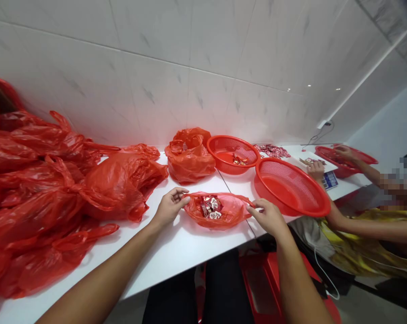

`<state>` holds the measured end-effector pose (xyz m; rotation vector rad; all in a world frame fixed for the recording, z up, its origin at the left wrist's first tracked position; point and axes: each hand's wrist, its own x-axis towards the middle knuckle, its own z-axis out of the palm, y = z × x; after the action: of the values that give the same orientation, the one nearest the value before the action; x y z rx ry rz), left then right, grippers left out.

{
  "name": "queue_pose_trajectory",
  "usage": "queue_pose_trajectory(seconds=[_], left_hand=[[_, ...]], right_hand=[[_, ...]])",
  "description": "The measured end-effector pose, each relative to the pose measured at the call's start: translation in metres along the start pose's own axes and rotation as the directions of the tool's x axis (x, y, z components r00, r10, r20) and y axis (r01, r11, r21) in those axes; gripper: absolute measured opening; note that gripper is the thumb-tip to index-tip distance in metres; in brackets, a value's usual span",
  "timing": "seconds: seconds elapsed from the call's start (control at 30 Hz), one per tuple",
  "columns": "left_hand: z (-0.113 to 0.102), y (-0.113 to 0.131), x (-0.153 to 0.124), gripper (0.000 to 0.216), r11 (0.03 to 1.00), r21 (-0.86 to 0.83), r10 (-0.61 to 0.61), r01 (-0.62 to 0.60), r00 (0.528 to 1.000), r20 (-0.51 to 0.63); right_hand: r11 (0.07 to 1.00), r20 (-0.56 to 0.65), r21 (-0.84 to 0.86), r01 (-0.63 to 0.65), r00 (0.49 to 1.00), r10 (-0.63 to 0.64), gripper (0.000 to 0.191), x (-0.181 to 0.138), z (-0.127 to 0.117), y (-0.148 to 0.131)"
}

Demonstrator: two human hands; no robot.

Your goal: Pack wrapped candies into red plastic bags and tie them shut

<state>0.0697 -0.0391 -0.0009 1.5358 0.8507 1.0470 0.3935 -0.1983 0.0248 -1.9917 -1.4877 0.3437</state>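
Note:
Directly in front of me, a red plastic bag (230, 216) lies spread open on the white table. Inside it sit several small wrapped packets (210, 207) in dark red and white. My left hand (171, 206) pinches the bag's left edge between thumb and fingers. At the opposite end, my right hand (268, 216) grips the right edge, so the bag's mouth is stretched between both hands. Just behind the bag stands another red plastic bag (190, 155), bulging. An oval red basket (291, 186) is close to my right hand.
Filled, knotted red bags (55, 198) are heaped along the left side. A second red basket (233, 155) holds a few wrapped pieces, with red-and-white packets (272, 151) behind. On the right, a co-worker's hand (316, 171) is at a white board; the other reaches into a far basket (345, 162).

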Motion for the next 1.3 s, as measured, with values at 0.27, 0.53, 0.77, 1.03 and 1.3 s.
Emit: queue_pose_trajectory(seconds=[0.27, 0.53, 0.77, 1.03, 1.3], left_hand=[[-0.014, 0.063, -0.021, 0.040, 0.998, -0.003, -0.062, 0.062, 0.998, 0.004], [-0.003, 0.115, -0.041, 0.030, 0.997, -0.076, 0.016, -0.019, 0.999, -0.038], [0.018, 0.148, -0.038, 0.030, 0.997, -0.044, 0.064, -0.064, 0.998, -0.013], [0.006, 0.171, -0.031, 0.019, 0.963, 0.219, 0.176, -0.158, 0.982, -0.065], [-0.012, 0.137, -0.041, 0.029, 0.566, 0.824, 0.046, 0.009, 0.998, -0.043]], right_hand=[[0.680, -0.143, 0.715, 0.159, 0.987, -0.079, 0.022, -0.042, -0.012, 0.000], [0.287, -0.247, 0.905, 0.313, 0.938, -0.243, 0.017, -0.076, -0.049, -0.013], [0.325, -0.277, 0.884, 0.336, 0.937, -0.215, 0.039, -0.094, -0.067, -0.024], [0.361, -0.363, 0.834, 0.417, 0.908, -0.211, 0.035, -0.073, -0.071, -0.042], [0.626, -0.332, 0.690, 0.362, 0.928, -0.169, 0.008, -0.051, -0.034, -0.051]])
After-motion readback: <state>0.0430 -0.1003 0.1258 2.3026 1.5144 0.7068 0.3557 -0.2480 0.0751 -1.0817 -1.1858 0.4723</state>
